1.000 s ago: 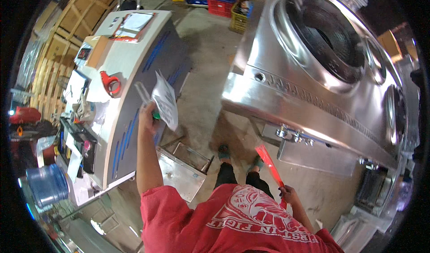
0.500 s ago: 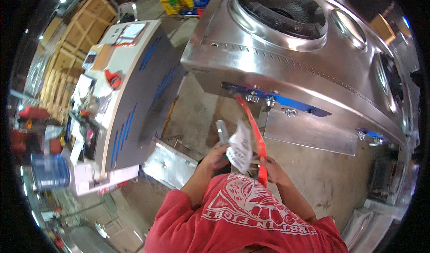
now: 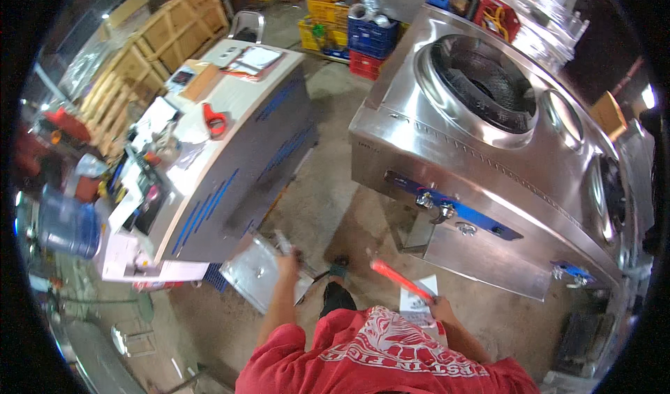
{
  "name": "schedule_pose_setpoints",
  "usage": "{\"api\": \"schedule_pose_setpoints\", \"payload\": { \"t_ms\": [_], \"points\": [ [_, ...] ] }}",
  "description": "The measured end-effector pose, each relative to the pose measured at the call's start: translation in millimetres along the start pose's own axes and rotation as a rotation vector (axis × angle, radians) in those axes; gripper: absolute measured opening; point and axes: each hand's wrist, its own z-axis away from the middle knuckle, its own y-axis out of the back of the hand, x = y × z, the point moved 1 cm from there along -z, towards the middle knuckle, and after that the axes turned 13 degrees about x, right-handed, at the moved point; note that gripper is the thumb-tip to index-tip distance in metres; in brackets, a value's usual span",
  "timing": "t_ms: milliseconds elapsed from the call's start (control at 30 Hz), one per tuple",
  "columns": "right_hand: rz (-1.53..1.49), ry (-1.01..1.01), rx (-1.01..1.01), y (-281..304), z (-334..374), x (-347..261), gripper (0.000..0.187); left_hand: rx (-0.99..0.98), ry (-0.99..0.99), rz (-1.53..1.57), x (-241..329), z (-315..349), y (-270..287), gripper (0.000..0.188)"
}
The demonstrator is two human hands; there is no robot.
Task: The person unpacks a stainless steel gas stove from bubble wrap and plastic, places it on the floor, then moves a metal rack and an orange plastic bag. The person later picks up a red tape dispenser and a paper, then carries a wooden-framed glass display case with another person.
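Note:
My left hand (image 3: 287, 260) is closed around a slim grey object (image 3: 281, 241), blurred and too small to name, above a silver metal panel (image 3: 255, 272) low beside the desk. My right hand (image 3: 441, 310) grips a long, flat red strip (image 3: 398, 280) that points up and left. A white printed sheet (image 3: 417, 298) hangs at the same hand, partly behind the strip; its held edge is hidden. Ahead on the right stands a stainless-steel wok range (image 3: 447, 122) with a black burner well (image 3: 481, 80) and knobs on a blue control strip (image 3: 453, 209).
The desk (image 3: 272, 80) at left carries papers, a red tape dispenser (image 3: 214, 120) and clutter. Yellow crates (image 3: 326, 6), a blue crate (image 3: 372, 38) and a red crate (image 3: 364, 64) are stacked behind. A blue water bottle (image 3: 68, 223) stands far left, before wooden crates (image 3: 174, 34).
My hands have moved apart, the left toward the metal panel, the right outward with the red strip and sheet. The view has shifted, and the wok range sits farther away.

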Motion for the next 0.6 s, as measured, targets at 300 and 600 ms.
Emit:
{"api": "schedule_pose_setpoints", "payload": {
  "t_ms": [300, 600],
  "points": [
    [0.246, -0.581, 0.129, -27.3, 125.8, 51.1, 0.036, 0.210, -0.988, -0.529, 212.6, -363.2, 104.1, 0.038],
    [-0.108, -0.894, 0.196, -61.6, 170.0, 60.5, 0.037, 0.084, -0.845, -0.257, 93.8, -224.6, -58.2, 0.044]
  ]
}}
